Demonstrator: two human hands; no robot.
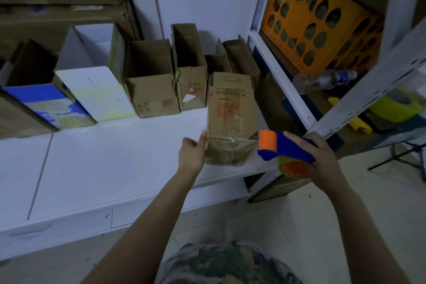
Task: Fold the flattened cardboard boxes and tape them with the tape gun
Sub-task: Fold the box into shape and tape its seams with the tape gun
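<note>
A brown cardboard box (231, 120) with red print lies on its side on the white shelf (103, 159), its taped end toward me. My left hand (192, 153) touches the box's left near edge; its thumb lies against the cardboard and its fingers are curled. My right hand (319, 159) grips the blue and orange tape gun (282, 147) just right of the box, with the orange roller close to the box's right near corner.
A row of folded open-topped boxes (149, 80) stands along the back of the shelf, including a white one (96, 90) and a blue-printed one (41, 106). At right stand a white rack post (368, 83), an orange crate (318, 25), a plastic bottle (322, 79) and a yellow tape roll (396, 108).
</note>
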